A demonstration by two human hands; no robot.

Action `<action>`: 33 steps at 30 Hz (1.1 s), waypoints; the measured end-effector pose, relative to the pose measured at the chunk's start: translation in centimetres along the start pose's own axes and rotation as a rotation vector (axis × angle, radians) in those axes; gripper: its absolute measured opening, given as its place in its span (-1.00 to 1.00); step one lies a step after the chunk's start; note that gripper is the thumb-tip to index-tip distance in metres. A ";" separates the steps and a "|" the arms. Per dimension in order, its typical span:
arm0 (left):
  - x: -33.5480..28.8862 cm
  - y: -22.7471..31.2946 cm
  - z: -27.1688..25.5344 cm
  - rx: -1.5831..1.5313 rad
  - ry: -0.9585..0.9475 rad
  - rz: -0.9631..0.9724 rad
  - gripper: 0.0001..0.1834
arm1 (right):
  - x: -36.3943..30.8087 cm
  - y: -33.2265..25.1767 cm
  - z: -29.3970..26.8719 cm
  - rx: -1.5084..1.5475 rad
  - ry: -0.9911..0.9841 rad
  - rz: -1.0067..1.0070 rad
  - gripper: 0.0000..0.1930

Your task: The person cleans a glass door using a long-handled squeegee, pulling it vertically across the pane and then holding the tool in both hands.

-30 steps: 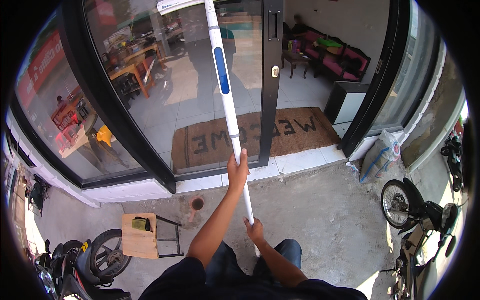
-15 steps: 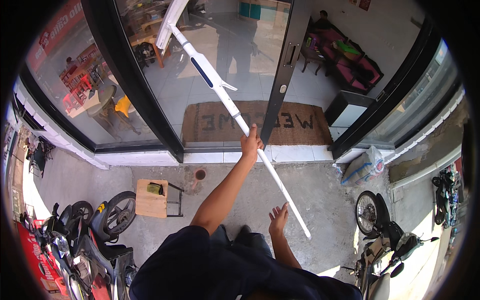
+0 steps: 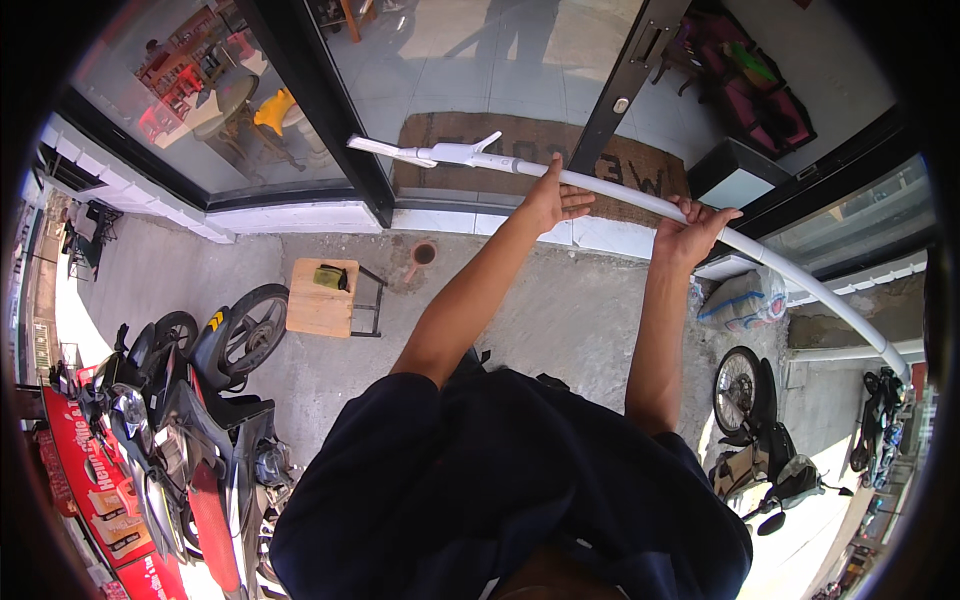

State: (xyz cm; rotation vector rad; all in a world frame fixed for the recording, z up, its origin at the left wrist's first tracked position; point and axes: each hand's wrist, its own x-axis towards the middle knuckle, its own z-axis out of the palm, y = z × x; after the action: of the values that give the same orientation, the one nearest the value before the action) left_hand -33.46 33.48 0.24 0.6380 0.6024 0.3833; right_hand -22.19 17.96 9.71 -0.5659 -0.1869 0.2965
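Observation:
A long-handled white squeegee (image 3: 620,187) lies nearly level across the front of the glass door, its shaft seeming to curve down at the far right. Its flat head (image 3: 385,150) is at the left, with a trigger-like lever on the thicker part beside it. My right hand (image 3: 688,235) is closed round the shaft from below. Farther left, my left hand (image 3: 556,203) meets the shaft at the crook of the thumb; its fingers stretch out flat and are not wrapped round it.
Behind the shaft are a dark door frame (image 3: 628,85) and a brown doormat (image 3: 455,128). A small wooden stool (image 3: 318,308) with a green pouch stands left, near a brown cup (image 3: 424,252). Motorbikes (image 3: 215,430) are parked on both sides; a stuffed sack (image 3: 745,300) sits right.
The squeegee has swung from a steep slant to nearly level, its head coming down. My right hand has risen and taken hold of the shaft; my left hand's fingers have straightened off it.

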 end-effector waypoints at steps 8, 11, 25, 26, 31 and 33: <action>0.1 9.3 -12.1 0.208 0.106 0.012 -0.35 | -0.2 15.8 14.2 -0.380 -0.258 -0.109 -0.48; -0.6 14.9 -17.2 0.333 0.237 0.146 -0.42 | -1.0 23.1 16.6 -0.481 -0.252 -0.030 -0.48; -1.2 37.6 -9.9 0.931 -0.094 1.203 -0.51 | -2.7 49.8 18.0 -0.627 -0.560 0.047 -0.65; -0.3 38.0 -10.2 0.869 -0.021 1.104 -0.66 | -2.1 51.2 17.2 -0.628 -0.556 0.047 -0.65; 2.0 38.9 -15.9 0.772 0.141 1.119 -0.71 | -2.3 56.3 16.7 -0.954 -0.652 0.113 -0.53; 2.6 39.3 -17.5 0.590 0.238 0.999 -0.68 | -0.3 58.3 15.8 -1.212 -0.757 -0.062 -0.47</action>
State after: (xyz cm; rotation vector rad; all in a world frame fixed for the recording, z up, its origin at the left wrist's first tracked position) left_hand -48.30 71.68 13.50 1.4721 0.5884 1.2519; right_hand -39.59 72.58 -9.39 -1.6262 -1.1596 0.3068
